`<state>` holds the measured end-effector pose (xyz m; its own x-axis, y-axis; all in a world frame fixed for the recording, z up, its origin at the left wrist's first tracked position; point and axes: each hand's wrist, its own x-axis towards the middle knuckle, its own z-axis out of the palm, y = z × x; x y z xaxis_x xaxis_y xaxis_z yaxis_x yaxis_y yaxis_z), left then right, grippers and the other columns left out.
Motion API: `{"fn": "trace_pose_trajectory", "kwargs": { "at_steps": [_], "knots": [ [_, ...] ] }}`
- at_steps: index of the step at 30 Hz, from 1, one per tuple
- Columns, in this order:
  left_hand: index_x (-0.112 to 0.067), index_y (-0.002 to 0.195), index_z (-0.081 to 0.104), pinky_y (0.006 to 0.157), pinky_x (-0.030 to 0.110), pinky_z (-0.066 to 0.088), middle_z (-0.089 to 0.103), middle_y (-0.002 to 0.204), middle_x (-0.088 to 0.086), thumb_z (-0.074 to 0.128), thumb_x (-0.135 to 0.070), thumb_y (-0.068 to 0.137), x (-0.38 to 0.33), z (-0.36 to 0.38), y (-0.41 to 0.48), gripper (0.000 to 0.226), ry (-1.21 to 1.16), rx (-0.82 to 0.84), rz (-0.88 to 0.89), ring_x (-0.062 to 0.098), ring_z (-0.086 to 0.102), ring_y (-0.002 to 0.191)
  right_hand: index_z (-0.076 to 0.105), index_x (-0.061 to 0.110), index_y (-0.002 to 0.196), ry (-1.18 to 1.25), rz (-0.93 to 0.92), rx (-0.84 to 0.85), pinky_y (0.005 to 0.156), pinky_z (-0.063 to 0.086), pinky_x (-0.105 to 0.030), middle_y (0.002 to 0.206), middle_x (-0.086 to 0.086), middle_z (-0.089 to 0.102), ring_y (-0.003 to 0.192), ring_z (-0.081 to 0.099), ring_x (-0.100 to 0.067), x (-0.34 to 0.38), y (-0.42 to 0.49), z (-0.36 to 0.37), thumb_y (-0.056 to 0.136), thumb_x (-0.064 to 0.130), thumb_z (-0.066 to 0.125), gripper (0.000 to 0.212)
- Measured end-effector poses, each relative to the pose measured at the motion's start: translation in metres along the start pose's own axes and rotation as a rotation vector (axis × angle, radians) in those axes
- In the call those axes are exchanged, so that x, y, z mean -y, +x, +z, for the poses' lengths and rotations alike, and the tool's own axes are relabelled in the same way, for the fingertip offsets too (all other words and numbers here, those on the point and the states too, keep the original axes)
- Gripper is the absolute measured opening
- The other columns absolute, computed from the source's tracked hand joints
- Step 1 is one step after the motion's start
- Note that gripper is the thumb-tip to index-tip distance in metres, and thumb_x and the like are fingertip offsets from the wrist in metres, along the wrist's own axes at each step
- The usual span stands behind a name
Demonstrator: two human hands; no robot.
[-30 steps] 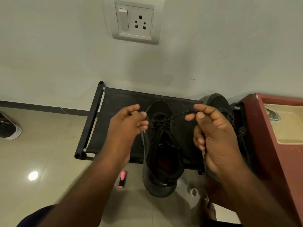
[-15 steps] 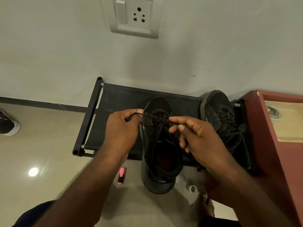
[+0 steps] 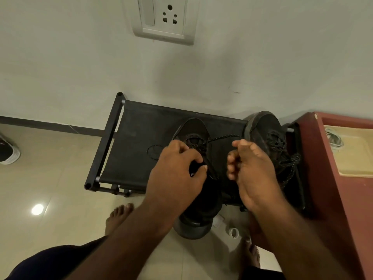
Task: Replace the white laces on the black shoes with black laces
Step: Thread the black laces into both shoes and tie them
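1. Beside the wall stands a black rack [image 3: 141, 126].
2. My left hand [image 3: 177, 172] curls over the shoe [image 3: 193, 128] on it, hiding the eyelets, gripping black lace [image 3: 222, 137].
3. My right hand [image 3: 256, 170] pinches the lace's other end.

Both bare forearms reach in from the near side. The left hand [image 3: 177, 170] lies palm down, fingers curled on a thin black speckled lace [image 3: 220, 138]. The right hand [image 3: 256, 170], just beside it, pinches the same lace between thumb and forefinger

Pale wall [image 3: 80, 57] with a socket plate [image 3: 164, 19] meets beige tiled floor [image 3: 50, 178] beside a red cabinet [image 3: 327, 178].
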<state>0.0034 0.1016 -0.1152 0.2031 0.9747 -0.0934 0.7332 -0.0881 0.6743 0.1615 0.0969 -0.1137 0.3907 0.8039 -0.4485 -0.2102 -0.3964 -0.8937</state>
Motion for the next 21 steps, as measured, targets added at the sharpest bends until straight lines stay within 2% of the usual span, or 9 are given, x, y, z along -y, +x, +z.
{"fn": "trace_pose_trajectory", "kwargs": {
  "at_steps": [3, 7, 10, 14, 16, 19, 21],
  "knots": [
    [-0.035, 0.115, 0.065, 0.086, 0.019, 0.039, 0.041, 0.132, -0.012, 0.059, -0.04, 0.093, -0.001, -0.001, 0.0, 0.023, 0.113, 0.014, -0.014, 0.005, 0.039, 0.12, 0.059, 0.019, 0.107, -0.139, -0.02, 0.104, 0.063, 0.052, -0.023, 0.083, 0.001, 0.074, 0.073, 0.067, -0.011, -0.004, -0.002, 0.004, 0.107, 0.018, 0.041, 0.018],
    [-0.037, 0.122, 0.063, 0.094, 0.024, 0.041, 0.038, 0.143, -0.011, 0.051, -0.039, 0.098, -0.006, -0.004, -0.001, 0.027, 0.2, 0.052, -0.045, 0.007, 0.035, 0.128, 0.056, 0.015, 0.111, -0.231, -0.045, 0.156, 0.072, 0.053, -0.023, 0.094, 0.003, 0.077, 0.084, 0.069, -0.008, -0.009, -0.002, 0.007, 0.106, 0.022, 0.045, 0.014],
    [-0.034, 0.124, 0.062, 0.101, 0.028, 0.041, 0.032, 0.153, -0.009, 0.043, -0.042, 0.101, -0.011, -0.003, -0.002, 0.031, 0.267, 0.073, -0.063, 0.011, 0.027, 0.138, 0.061, 0.01, 0.106, -0.233, -0.088, 0.13, 0.066, 0.053, -0.018, 0.091, 0.002, 0.077, 0.079, 0.068, -0.006, -0.013, 0.001, 0.006, 0.103, 0.02, 0.052, 0.013],
    [-0.032, 0.123, 0.061, 0.11, 0.031, 0.033, 0.021, 0.158, -0.007, 0.035, -0.044, 0.103, -0.016, 0.002, -0.003, 0.036, 0.328, 0.152, -0.087, 0.014, 0.017, 0.144, 0.071, 0.008, 0.092, -0.198, -0.167, 0.074, 0.07, 0.057, -0.025, 0.079, -0.003, 0.072, 0.073, 0.066, -0.011, -0.019, 0.004, 0.006, 0.095, 0.014, 0.065, 0.009],
    [-0.029, 0.124, 0.059, 0.111, 0.033, 0.032, 0.017, 0.16, -0.005, 0.034, -0.042, 0.104, -0.017, 0.005, -0.003, 0.035, 0.337, 0.182, -0.093, 0.016, 0.015, 0.146, 0.072, 0.009, 0.091, -0.133, -0.149, 0.071, 0.067, 0.054, -0.02, 0.073, 0.001, 0.069, 0.068, 0.062, -0.006, -0.02, 0.004, 0.007, 0.093, 0.008, 0.067, 0.006],
    [-0.027, 0.124, 0.058, 0.108, 0.03, 0.034, 0.018, 0.159, -0.006, 0.036, -0.039, 0.104, -0.017, 0.009, -0.002, 0.032, 0.329, 0.186, -0.097, 0.015, 0.021, 0.143, 0.071, 0.008, 0.093, -0.098, -0.115, 0.089, 0.064, 0.053, -0.017, 0.074, 0.001, 0.071, 0.067, 0.065, -0.006, -0.02, 0.003, 0.01, 0.091, 0.003, 0.068, 0.007],
    [-0.028, 0.126, 0.059, 0.103, 0.028, 0.039, 0.028, 0.155, -0.008, 0.037, -0.037, 0.104, -0.015, 0.012, -0.001, 0.032, 0.327, 0.158, -0.086, 0.013, 0.033, 0.135, 0.07, 0.005, 0.094, -0.098, -0.105, 0.085, 0.064, 0.056, -0.019, 0.076, -0.003, 0.073, 0.068, 0.068, -0.01, -0.02, 0.003, 0.012, 0.089, 0.002, 0.07, 0.006]
  ]
}}
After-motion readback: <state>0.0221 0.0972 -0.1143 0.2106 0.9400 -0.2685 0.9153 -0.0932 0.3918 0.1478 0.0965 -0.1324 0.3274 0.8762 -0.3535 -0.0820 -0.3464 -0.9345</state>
